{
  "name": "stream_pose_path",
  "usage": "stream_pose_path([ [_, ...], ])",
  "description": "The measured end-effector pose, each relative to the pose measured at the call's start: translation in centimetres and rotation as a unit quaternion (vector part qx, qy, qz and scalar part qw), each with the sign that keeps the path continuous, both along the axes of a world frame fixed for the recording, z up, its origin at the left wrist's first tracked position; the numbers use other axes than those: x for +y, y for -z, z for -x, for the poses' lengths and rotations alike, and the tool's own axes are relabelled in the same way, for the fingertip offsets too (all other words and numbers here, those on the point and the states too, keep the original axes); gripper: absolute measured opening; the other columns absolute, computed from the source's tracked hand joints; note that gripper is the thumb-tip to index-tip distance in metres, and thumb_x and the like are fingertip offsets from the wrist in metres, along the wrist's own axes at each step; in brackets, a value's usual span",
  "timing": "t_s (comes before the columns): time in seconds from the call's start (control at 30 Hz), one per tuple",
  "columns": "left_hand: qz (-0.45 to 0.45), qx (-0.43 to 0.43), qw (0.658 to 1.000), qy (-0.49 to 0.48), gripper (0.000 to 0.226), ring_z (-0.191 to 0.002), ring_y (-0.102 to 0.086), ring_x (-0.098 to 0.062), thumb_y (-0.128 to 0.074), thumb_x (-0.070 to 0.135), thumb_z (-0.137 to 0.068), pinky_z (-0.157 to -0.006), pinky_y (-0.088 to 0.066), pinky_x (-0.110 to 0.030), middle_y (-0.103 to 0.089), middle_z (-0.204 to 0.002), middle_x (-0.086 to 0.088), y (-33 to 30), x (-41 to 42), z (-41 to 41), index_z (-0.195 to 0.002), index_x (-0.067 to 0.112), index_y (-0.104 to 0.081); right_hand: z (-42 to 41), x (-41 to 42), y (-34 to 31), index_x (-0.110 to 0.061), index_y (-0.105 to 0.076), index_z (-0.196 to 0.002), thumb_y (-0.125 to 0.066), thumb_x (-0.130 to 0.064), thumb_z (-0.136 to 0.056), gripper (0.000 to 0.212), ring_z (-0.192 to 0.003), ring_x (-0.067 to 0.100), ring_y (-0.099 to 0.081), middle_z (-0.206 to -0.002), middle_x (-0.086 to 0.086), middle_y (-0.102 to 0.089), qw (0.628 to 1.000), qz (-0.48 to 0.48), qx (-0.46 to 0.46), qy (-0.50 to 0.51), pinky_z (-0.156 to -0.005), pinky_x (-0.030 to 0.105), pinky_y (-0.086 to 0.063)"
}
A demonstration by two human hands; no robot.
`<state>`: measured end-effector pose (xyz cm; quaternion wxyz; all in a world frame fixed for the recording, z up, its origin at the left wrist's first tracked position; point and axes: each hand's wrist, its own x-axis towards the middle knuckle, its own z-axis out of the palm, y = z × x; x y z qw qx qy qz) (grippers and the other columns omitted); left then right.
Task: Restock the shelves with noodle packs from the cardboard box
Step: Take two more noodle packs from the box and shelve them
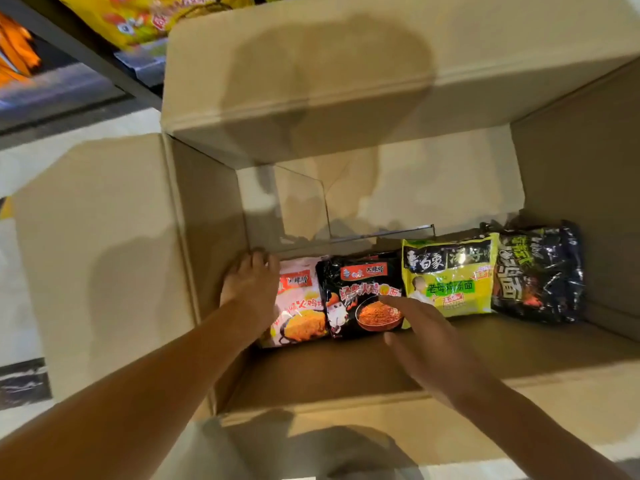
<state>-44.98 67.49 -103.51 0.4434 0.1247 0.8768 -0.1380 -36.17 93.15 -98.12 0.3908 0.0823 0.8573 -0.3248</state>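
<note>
An open cardboard box (pixel 381 355) fills the view, and both my arms reach down into it. Several noodle packs lie in a row on its floor: a pink-white pack (pixel 301 306), a black pack with a bowl picture (pixel 360 292), a yellow-green pack (pixel 450 275) and a dark crinkled pack (pixel 540 275) at the right. My left hand (pixel 251 289) lies with fingers spread over the left end of the pink-white pack. My right hand (pixel 422 334) hovers with fingers extended, its fingertips at the black pack's lower right corner.
Shelves (pixel 79 53) with yellow and orange snack bags stand at the upper left, beyond the box. The box's flaps (pixel 100 258) stick out to the left, far side and near side. Pale floor shows at the left.
</note>
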Motion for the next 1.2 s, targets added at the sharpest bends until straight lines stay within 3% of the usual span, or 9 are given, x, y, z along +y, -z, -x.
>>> stream_pose_path([
  [0.1, 0.008, -0.009, 1.000, -0.005, 0.100, -0.136, -0.039, -0.030, -0.072, 0.051, -0.080, -0.109, -0.037, -0.037, -0.029, -0.149, -0.016, -1.5, 0.6, -0.6, -0.151, 0.011, -0.015, 0.1, -0.3, -0.6, -0.044, -0.038, -0.145, -0.060, -0.032, -0.096, 0.055, -0.134, 0.007, -0.042, -0.147, -0.010, -0.043, 1.000, -0.002, -0.022, 0.006, -0.096, 0.013, -0.032],
  [0.23, -0.041, -0.020, 0.998, -0.032, 0.073, -0.146, -0.027, -0.032, -0.063, 0.046, -0.089, -0.117, -0.029, -0.038, -0.022, -0.157, -0.017, -3.7, 0.9, -1.1, -0.149, 0.018, -0.031, 1.0, -0.5, -1.4, -0.039, -0.036, -0.148, -0.060, -0.031, -0.096, 0.058, -0.137, 0.004, -0.037, -0.148, -0.010, -0.042, 1.000, -0.003, -0.026, -0.009, -0.101, 0.008, -0.024],
  [0.37, -0.156, -0.047, 0.971, -0.176, 0.058, -0.139, -0.035, -0.018, -0.068, 0.040, -0.086, -0.104, -0.044, -0.032, -0.030, -0.151, 0.001, -4.8, 0.3, -2.0, -0.136, 0.028, -0.040, 2.8, -0.9, -0.7, -0.036, -0.030, -0.152, -0.061, -0.024, -0.094, 0.066, -0.139, 0.004, -0.031, -0.146, -0.018, -0.038, 0.999, -0.023, -0.003, -0.024, -0.099, 0.006, -0.021],
  [0.5, -0.195, -0.033, 0.916, -0.350, 0.051, -0.119, -0.059, -0.017, -0.068, 0.040, -0.084, -0.094, -0.051, -0.033, -0.060, -0.132, 0.007, -5.6, 0.2, -2.2, -0.127, 0.033, -0.042, 5.0, -1.4, 2.2, -0.029, -0.021, -0.155, -0.063, -0.019, -0.092, 0.076, -0.145, 0.013, -0.023, -0.157, -0.009, -0.029, 0.998, -0.024, 0.007, -0.054, -0.112, 0.018, -0.021],
  [0.6, -0.227, -0.013, 0.881, -0.414, 0.056, -0.118, -0.062, -0.018, -0.067, 0.036, -0.090, -0.095, -0.055, -0.034, -0.059, -0.136, 0.009, -6.1, -0.2, -2.4, -0.138, 0.036, -0.038, 6.1, -1.9, 4.7, -0.023, -0.010, -0.157, -0.062, -0.011, -0.088, 0.088, -0.149, 0.020, -0.015, -0.162, 0.001, -0.019, 0.986, -0.095, 0.019, -0.138, -0.122, 0.031, -0.017],
  [0.73, -0.251, -0.003, 0.862, -0.441, 0.066, -0.115, -0.064, -0.017, -0.070, 0.033, -0.088, -0.093, -0.057, -0.037, -0.060, -0.136, 0.007, -6.3, -0.7, -2.3, -0.146, 0.028, -0.037, 6.2, -3.1, 6.5, -0.014, 0.006, -0.157, -0.063, -0.013, -0.083, 0.101, -0.151, 0.030, -0.012, -0.163, 0.012, -0.014, 0.925, -0.229, -0.003, -0.304, -0.124, 0.048, 0.001],
  [0.93, -0.280, 0.015, 0.846, -0.454, 0.060, -0.109, -0.065, -0.016, -0.073, 0.027, -0.087, -0.090, -0.058, -0.035, -0.064, -0.129, 0.006, -6.6, -0.8, -2.6, -0.140, 0.028, -0.046, 6.3, -3.7, 6.1, -0.011, -0.012, -0.155, -0.063, -0.008, -0.079, 0.092, -0.134, 0.036, -0.034, -0.142, 0.017, -0.037, 0.911, -0.288, 0.037, -0.294, -0.122, 0.049, -0.009],
  [1.07, -0.287, 0.014, 0.835, -0.470, 0.058, -0.107, -0.066, -0.017, -0.075, 0.025, -0.085, -0.088, -0.059, -0.040, -0.065, -0.125, 0.007, -7.6, -1.1, -2.7, -0.137, 0.029, -0.049, 7.3, -3.2, 4.8, -0.015, -0.044, -0.136, -0.059, -0.017, -0.087, 0.052, -0.127, 0.031, -0.037, -0.133, 0.013, -0.042, 0.905, -0.288, 0.013, -0.312, -0.117, 0.046, -0.019],
  [1.2, -0.298, 0.037, 0.843, -0.447, 0.049, -0.100, -0.069, -0.015, -0.077, 0.025, -0.084, -0.081, -0.061, -0.036, -0.067, -0.115, 0.013, -9.1, -1.7, -2.5, -0.128, 0.029, -0.055, 7.6, -2.8, 3.1, -0.014, -0.043, -0.134, -0.065, -0.023, -0.085, 0.055, -0.129, 0.029, -0.037, -0.134, 0.009, -0.045, 0.923, -0.253, -0.007, -0.291, -0.115, 0.041, -0.027],
])
